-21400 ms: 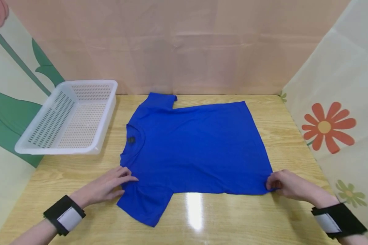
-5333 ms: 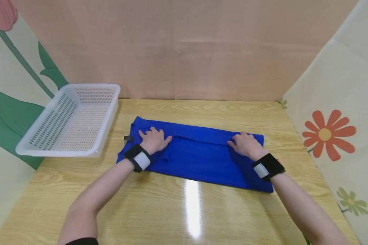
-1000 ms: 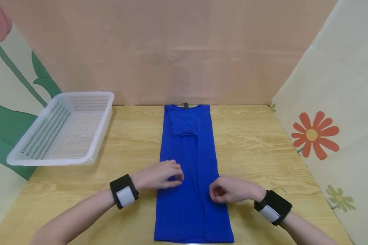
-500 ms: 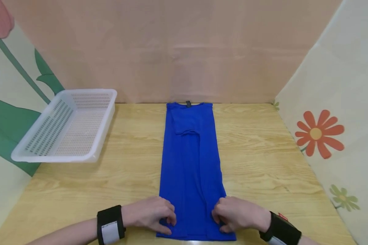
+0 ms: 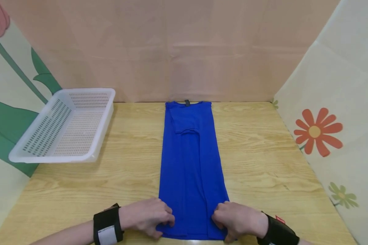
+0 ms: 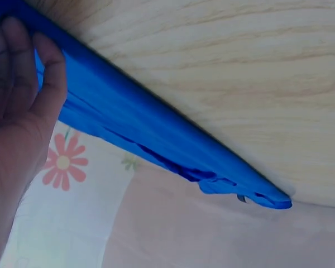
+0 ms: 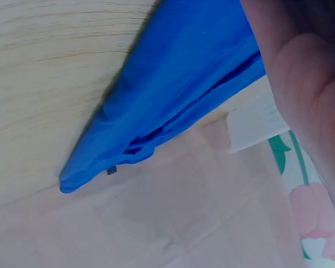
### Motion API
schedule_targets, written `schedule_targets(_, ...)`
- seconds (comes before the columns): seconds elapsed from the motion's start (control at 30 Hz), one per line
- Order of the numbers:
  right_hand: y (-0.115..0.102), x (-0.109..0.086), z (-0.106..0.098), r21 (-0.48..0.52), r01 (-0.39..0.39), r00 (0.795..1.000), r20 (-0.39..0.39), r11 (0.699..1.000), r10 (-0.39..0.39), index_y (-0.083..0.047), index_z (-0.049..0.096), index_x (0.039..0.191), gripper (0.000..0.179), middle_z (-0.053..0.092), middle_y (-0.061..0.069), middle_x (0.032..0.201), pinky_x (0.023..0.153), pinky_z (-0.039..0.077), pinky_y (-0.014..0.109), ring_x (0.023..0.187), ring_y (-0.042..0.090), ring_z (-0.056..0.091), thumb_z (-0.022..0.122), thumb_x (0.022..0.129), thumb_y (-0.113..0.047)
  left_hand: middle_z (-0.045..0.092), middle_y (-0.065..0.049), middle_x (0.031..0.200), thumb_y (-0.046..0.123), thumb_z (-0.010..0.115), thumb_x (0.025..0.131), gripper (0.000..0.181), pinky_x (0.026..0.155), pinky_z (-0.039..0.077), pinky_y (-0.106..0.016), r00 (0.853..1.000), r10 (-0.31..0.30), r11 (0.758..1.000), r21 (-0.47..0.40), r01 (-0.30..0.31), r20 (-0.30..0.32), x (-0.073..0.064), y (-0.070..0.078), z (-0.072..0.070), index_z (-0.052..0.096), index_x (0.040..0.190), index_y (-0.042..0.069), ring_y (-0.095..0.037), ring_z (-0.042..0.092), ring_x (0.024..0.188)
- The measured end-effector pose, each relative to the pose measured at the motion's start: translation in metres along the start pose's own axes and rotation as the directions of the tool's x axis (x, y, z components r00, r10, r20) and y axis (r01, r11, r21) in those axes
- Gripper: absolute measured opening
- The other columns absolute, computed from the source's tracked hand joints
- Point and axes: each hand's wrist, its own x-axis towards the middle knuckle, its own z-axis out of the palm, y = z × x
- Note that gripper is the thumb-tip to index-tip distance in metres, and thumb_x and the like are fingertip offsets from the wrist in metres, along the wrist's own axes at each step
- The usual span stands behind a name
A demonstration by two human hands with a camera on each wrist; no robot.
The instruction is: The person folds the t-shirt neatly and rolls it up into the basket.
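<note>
A blue T-shirt [image 5: 191, 170] lies folded lengthwise into a long strip, its neck and dark tag at the far end and its hem toward me. One sleeve lies folded down on top below the neck. At the near left corner my left hand [image 5: 148, 216] pinches the hem, thumb low and fingers curled over the cloth. My right hand [image 5: 239, 219] grips the near right corner in the same way. The left wrist view shows the left fingers [image 6: 47, 78] against the blue cloth; in the right wrist view the right fingertips are out of sight.
A white perforated plastic basket [image 5: 93, 149] stands at the back left with nothing in it. The wooden table [image 5: 263, 163] ends at a pinkish backdrop [image 5: 171, 51]. A flower-printed sheet [image 5: 319, 85] borders the right side, another the left.
Earlier the shirt lay spread, then its sides were folded in and it was turned neck away. In the last second both hands slid toward me to the hem corners and took hold.
</note>
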Motion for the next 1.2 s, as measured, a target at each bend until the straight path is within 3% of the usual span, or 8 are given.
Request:
schedule_targets(0.2,0.018,0.008,0.020,-0.111,0.141,0.986,-0.077,0.984,-0.150,-0.023,0.050,0.070,0.039,0.040,-0.016,0.067,0.048,0.032,0.027,0.059,0.001,0.036,0.088,0.073,-0.029,0.071,0.011,0.097,0.007,0.075,0.082,0.037,0.064,0.037,-0.001,0.999,0.027,0.993,-0.113,-0.031,-0.034,-0.003,0.001,-0.005,0.062,0.114,0.020,0.009,0.049,0.072)
schedule_targets(0.3,0.013,0.004,0.019,-0.133,0.156,0.979,-0.113,0.979,-0.171,-0.020,0.048,0.069,0.039,0.037,-0.015,0.066,0.047,0.031,0.024,0.056,0.001,0.033,0.086,0.073,-0.021,0.070,0.008,0.101,-0.003,0.069,0.083,0.044,0.063,0.036,-0.002,0.999,0.037,0.978,-0.202,-0.044,-0.038,-0.004,0.001,-0.006,0.056,0.118,0.021,0.005,0.048,0.073)
schedule_targets(0.4,0.007,-0.001,0.017,-0.159,0.156,0.972,-0.149,0.975,-0.180,-0.021,0.053,0.072,0.031,0.043,-0.016,0.066,0.048,0.034,0.021,0.056,-0.001,0.036,0.083,0.073,-0.013,0.066,0.007,0.099,-0.006,0.066,0.084,0.045,0.062,0.034,-0.002,0.998,0.056,0.977,-0.206,-0.062,-0.032,-0.004,0.000,-0.006,0.057,0.117,0.024,0.004,0.047,0.075)
schedule_targets(0.67,0.013,-0.005,0.025,-0.131,0.206,0.949,-0.215,0.970,-0.231,-0.018,0.063,0.087,0.022,0.053,-0.014,0.072,0.050,0.042,0.024,0.062,-0.004,0.041,0.073,0.081,0.000,0.055,0.008,0.098,0.003,0.064,0.088,0.030,0.066,0.032,-0.002,0.999,0.045,0.984,-0.173,-0.040,0.022,-0.005,0.001,-0.003,0.071,0.106,0.025,0.006,0.042,0.077)
schedule_targets(0.8,0.006,-0.015,0.023,-0.157,0.224,0.907,-0.328,0.962,-0.265,-0.018,0.061,0.091,0.028,0.057,-0.012,0.079,0.060,0.043,0.020,0.070,-0.002,0.047,0.071,0.079,0.005,0.057,0.011,0.097,0.018,0.065,0.091,0.014,0.066,0.033,-0.001,1.000,0.004,0.985,-0.171,-0.005,-0.005,-0.003,0.003,0.002,0.071,0.103,0.021,0.009,0.043,0.075)
schedule_targets(0.97,-0.005,-0.018,0.021,-0.154,0.126,0.918,-0.357,0.980,-0.174,-0.016,0.062,0.089,0.027,0.058,-0.010,0.078,0.061,0.044,0.022,0.071,0.001,0.049,0.071,0.079,0.007,0.058,0.011,0.094,0.018,0.073,0.090,0.017,0.067,0.035,-0.002,0.997,-0.058,0.987,-0.152,0.049,-0.056,-0.001,0.006,0.006,0.061,0.103,0.018,0.008,0.044,0.075)
schedule_targets(1.07,-0.007,-0.018,0.023,-0.206,0.083,0.913,-0.375,0.975,-0.158,-0.012,0.065,0.094,0.025,0.063,-0.005,0.081,0.062,0.046,0.025,0.072,0.005,0.055,0.074,0.078,0.006,0.057,0.012,0.089,0.005,0.070,0.090,0.031,0.064,0.039,-0.005,0.989,-0.139,0.957,-0.264,0.120,-0.054,0.000,0.007,0.008,0.052,0.114,0.017,0.007,0.046,0.073)
schedule_targets(1.2,-0.006,-0.018,0.026,-0.245,0.059,0.906,-0.394,0.968,-0.155,-0.008,0.067,0.106,0.027,0.069,0.001,0.091,0.069,0.051,0.028,0.081,0.010,0.061,0.073,0.081,0.003,0.044,0.015,0.073,0.008,0.059,0.099,0.047,0.052,0.036,-0.011,0.971,-0.239,0.893,-0.395,0.218,-0.004,0.000,0.007,0.008,0.039,0.141,0.012,0.006,0.040,0.058)
